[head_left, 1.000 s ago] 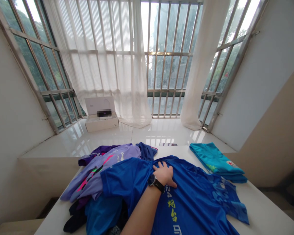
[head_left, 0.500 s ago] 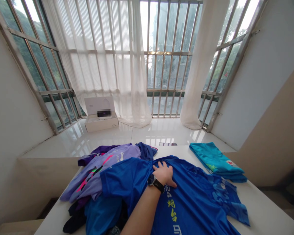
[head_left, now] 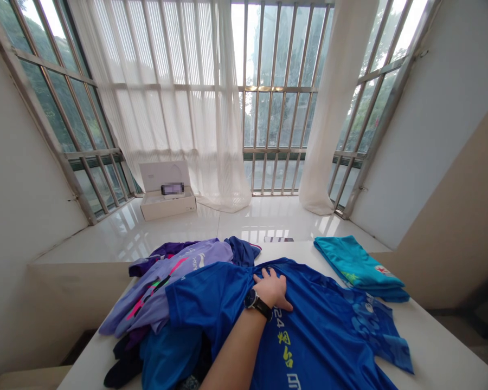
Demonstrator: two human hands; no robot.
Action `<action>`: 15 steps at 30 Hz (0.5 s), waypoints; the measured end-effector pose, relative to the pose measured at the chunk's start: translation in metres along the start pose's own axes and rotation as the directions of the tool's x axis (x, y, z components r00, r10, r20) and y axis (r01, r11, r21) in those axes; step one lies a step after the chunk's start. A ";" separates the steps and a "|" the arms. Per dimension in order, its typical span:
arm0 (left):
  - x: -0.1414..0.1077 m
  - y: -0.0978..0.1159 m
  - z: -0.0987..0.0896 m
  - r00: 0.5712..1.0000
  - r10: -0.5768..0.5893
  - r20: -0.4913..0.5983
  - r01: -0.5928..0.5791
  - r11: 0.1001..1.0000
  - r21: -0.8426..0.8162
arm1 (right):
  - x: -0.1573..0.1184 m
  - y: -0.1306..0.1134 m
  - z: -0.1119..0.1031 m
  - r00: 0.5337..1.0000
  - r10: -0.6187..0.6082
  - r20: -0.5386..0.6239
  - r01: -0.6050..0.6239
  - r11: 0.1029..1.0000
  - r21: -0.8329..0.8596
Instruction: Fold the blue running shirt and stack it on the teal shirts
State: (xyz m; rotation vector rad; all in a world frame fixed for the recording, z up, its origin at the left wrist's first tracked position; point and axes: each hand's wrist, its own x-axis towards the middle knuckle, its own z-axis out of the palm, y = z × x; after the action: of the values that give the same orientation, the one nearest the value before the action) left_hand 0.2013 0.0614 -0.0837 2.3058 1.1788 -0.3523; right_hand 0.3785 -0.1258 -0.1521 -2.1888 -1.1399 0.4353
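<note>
A blue shirt (head_left: 321,325) with yellow and white print lies spread over the front of the white table, its left sleeve resting on other clothes. My left hand (head_left: 270,288), with a black-strapped watch on the wrist, rests palm down on the upper part of this shirt, fingers spread and thumb to the right. My right hand is out of view. Left of the shirt is a loose pile with a lilac shirt (head_left: 199,259), a purple garment and dark pieces. Folded turquoise clothes (head_left: 360,265) lie at the right.
Beyond the table (head_left: 443,346), an open white box (head_left: 168,207) holding a small item with a blurred-out front stands on the glossy sill (head_left: 228,222). A flat dark object (head_left: 278,239) lies near the sill's front edge. Sheer curtains (head_left: 179,108) hang before barred windows.
</note>
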 end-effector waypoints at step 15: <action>0.001 0.000 0.000 1.000 -0.002 0.009 0.002 1.000 -0.005 | 0.066 -0.063 0.068 0.993 -0.089 0.083 0.091 0.995 -0.030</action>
State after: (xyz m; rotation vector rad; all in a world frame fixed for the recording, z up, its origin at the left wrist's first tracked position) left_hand 0.2018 0.0624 -0.0840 2.2970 1.1768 -0.3594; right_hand 0.3407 -0.0188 -0.1620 -2.1557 -1.2931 0.4728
